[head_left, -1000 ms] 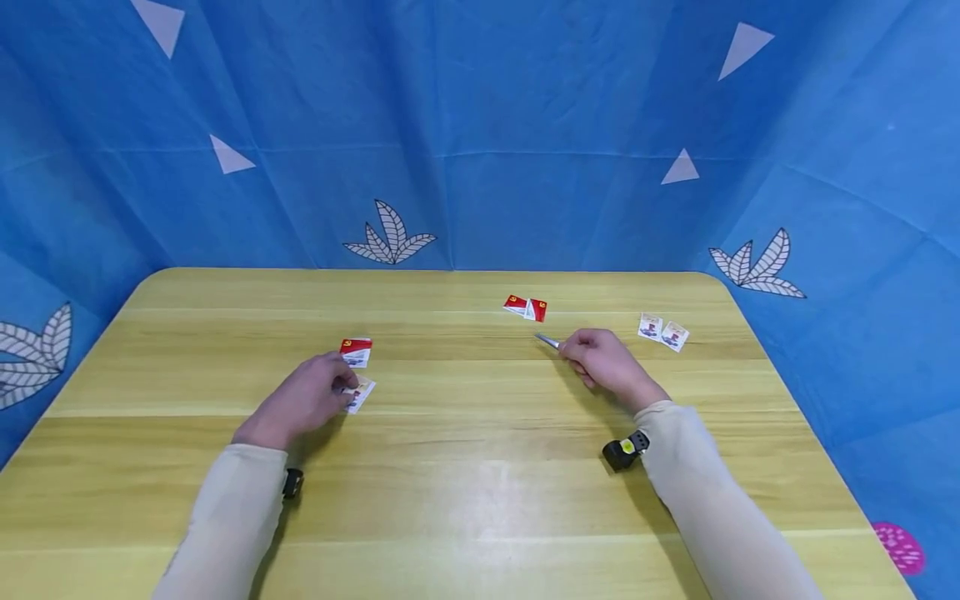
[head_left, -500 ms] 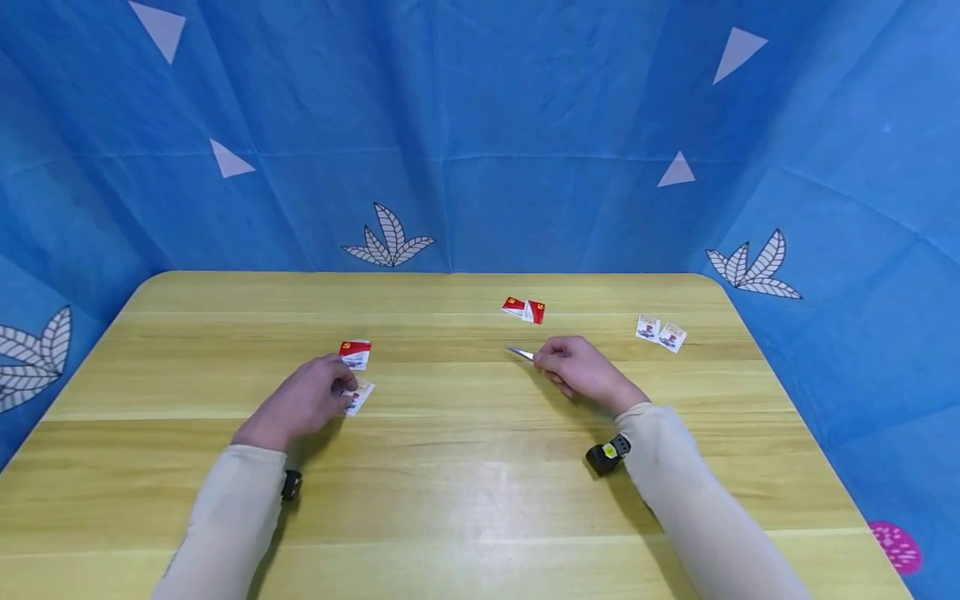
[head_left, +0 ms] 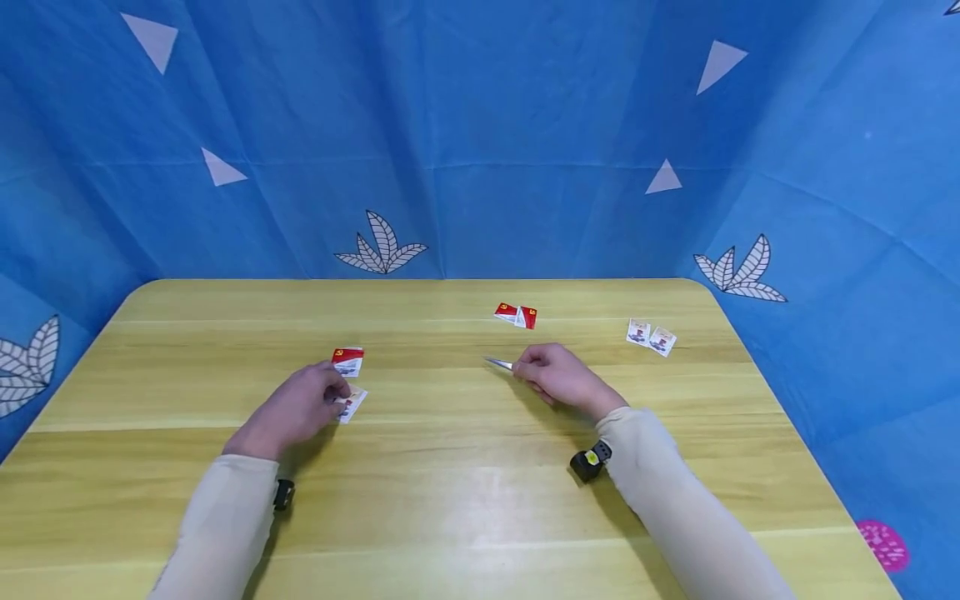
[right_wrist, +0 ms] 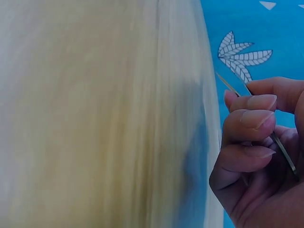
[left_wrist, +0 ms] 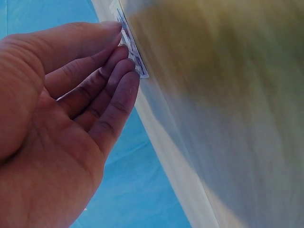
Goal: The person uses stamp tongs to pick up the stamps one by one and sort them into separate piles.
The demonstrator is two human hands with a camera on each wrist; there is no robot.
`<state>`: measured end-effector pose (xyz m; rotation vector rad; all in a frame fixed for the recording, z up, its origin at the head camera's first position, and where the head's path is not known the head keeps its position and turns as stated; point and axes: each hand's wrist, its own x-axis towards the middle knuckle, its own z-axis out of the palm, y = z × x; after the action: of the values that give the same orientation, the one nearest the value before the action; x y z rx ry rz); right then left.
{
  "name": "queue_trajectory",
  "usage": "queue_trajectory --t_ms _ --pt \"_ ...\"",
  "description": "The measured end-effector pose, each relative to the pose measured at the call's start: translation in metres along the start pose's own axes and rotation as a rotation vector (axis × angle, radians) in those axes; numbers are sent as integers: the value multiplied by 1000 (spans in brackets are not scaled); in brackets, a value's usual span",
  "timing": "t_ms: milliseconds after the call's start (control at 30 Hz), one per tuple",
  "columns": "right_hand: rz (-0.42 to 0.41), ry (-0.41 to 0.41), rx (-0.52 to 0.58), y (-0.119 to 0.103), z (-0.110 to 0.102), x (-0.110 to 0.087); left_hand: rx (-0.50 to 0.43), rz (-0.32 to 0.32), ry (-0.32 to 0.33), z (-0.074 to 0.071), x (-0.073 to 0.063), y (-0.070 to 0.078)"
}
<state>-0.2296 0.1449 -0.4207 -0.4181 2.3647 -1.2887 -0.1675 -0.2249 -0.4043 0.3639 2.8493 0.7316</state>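
Head: my right hand [head_left: 557,373] pinches tweezers [head_left: 498,364]; left hand [head_left: 298,406] at near-left white card [head_left: 356,403], can't tell if gripping; red card [head_left: 348,359] just far of it.

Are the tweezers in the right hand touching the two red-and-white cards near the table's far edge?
No, in the head view tabletop shows between the tweezers and both cards.
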Motion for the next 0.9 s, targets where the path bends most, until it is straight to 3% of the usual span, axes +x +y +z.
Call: queue_trajectory --t_ms 600,900 --pt "-20 -23 18 -17 28 8 9 -35 -15 -1 2 1" --pt "-31 -87 82 -22 43 12 21 -31 -15 0 1 0"
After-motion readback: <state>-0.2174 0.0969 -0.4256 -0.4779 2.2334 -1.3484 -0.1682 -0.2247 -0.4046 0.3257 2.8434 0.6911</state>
